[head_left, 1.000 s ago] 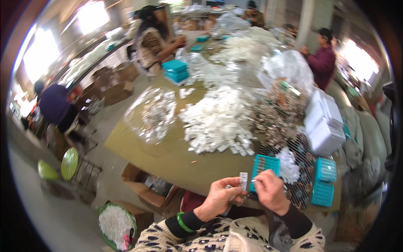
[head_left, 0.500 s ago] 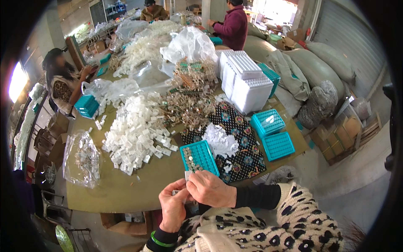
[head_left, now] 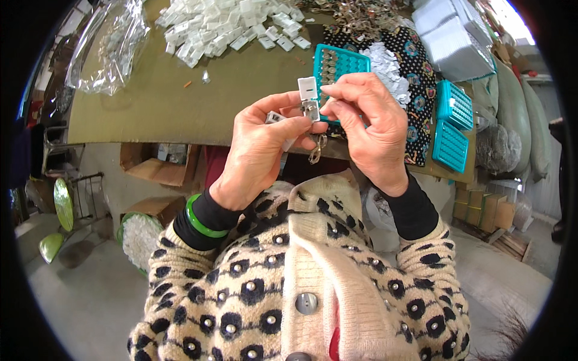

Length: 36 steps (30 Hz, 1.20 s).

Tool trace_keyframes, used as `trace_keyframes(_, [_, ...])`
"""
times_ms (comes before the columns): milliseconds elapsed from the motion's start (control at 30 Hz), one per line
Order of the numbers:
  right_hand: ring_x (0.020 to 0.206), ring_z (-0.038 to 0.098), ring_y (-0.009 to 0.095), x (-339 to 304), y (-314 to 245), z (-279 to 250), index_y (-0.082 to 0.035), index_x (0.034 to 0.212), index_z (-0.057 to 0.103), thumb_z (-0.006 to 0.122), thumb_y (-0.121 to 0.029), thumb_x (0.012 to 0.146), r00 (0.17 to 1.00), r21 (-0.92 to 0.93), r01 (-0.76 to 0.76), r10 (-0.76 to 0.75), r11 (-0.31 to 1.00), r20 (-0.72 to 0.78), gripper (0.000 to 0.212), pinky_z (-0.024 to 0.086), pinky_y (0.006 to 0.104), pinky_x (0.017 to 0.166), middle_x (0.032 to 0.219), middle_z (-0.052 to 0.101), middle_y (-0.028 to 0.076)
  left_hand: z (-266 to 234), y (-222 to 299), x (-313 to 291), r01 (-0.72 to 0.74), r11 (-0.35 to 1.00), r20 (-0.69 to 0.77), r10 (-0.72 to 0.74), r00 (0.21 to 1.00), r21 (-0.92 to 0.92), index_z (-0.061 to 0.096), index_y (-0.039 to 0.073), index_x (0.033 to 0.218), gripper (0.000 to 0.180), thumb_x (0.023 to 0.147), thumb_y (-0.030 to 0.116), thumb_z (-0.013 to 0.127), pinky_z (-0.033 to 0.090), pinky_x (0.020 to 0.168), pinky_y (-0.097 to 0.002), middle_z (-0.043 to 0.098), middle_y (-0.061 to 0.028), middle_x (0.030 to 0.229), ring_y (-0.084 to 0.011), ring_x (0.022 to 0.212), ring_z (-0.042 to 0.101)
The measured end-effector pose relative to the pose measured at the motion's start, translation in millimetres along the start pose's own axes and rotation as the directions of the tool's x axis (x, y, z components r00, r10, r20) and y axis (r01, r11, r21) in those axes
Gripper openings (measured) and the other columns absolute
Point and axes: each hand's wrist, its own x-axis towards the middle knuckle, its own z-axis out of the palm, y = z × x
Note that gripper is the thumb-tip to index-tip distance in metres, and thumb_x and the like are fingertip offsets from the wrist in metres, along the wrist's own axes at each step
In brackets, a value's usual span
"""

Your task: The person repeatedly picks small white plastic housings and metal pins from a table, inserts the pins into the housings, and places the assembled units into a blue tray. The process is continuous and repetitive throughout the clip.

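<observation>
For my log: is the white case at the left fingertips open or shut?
Open: the white case shows its inside, lid folded back.

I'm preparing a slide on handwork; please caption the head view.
Left hand holding a small open white case, right hand close beside it, a teal tray just beyond.

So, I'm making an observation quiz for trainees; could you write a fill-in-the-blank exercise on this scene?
The left hand holds a white case whose lid is not closed but ____.
The person's bangle is coloured ____.
In the picture, white scraps lie to the ____ of the teal tray bearing small pieces.
Missing words: open; green; right.
</observation>
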Motion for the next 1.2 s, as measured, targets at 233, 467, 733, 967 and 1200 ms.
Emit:
trace_keyframes(233, [0.077,0.066,0.018,0.6,-3.7,12.3,-0.002,0.094,0.069,0.067,0.011,0.08,0.995,-0.018,0.091,-0.092,0.996,-0.033,0.02,0.053,0.0277,0.065,0.089,0.065,0.007,-5.0,0.0,-2.5,0.033,0.999,0.031,-0.032,0.999,-0.03,0.06,-0.006,0.117,0.032,0.085,-0.005,0.065,0.059,0.062,-0.0259,0.064,-0.0092,0.091,-0.0238,0.083,0.072])
trace_keyframes(467, [0.078,0.064,0.013,15.6,19.3,17.0,0.003,0.099,0.067,0.061,0.006,0.089,0.972,0.156,-0.076,0.109,0.985,-0.21,0.012,0.052,0.0234,0.07,0.096,0.066,0.007,-7.5,-14.2,27.5,0.099,0.994,0.022,-0.098,0.995,-0.051,0.061,-0.005,0.112,0.026,0.086,-0.005,0.062,0.059,0.063,-0.0248,0.068,-0.0135,0.101,-0.0222,0.084,0.072])
trace_keyframes(733, [0.069,0.059,0.012,-62.4,16.5,-11.8,0.008,0.102,0.064,0.06,0.005,0.091,0.974,0.171,-0.185,0.204,0.968,-0.102,0.012,0.048,0.0214,0.061,0.086,0.063,0.009,-27.5,-20.5,33.2,0.051,0.993,0.039,-0.047,0.998,-0.107,0.059,-0.005,0.115,0.03,0.086,-0.003,0.066,0.06,0.07,-0.0261,0.068,-0.0147,0.099,-0.0252,0.091,0.071])
trace_keyframes(967, [0.061,0.06,0.022,-78.8,16.3,4.5,0.002,0.095,0.065,0.069,0.009,0.078,0.999,-0.231,-0.051,0.052,0.972,-0.002,0.019,0.048,0.0298,0.056,0.079,0.062,0.012,-42.0,3.5,26.8,-0.02,0.993,0.004,0.02,1.0,-0.112,0.059,-0.008,0.117,0.034,0.084,-0.005,0.066,0.061,0.068,-0.0297,0.069,-0.0163,0.097,-0.0264,0.087,0.072])
trace_keyframes(1200, [0.059,0.061,0.022,-59.6,29.1,43.4,-0.004,0.098,0.063,0.068,-0.007,0.083,0.988,-0.532,0.154,-0.115,0.832,0.107,0.016,0.048,0.0331,0.051,0.07,0.055,0.005,-49.1,15.8,10.3,-0.046,0.997,-0.036,0.044,0.998,-0.07,0.06,-0.003,0.117,0.03,0.087,-0.003,0.065,0.061,0.067,-0.0255,0.07,-0.0137,0.097,-0.0212,0.085,0.072])
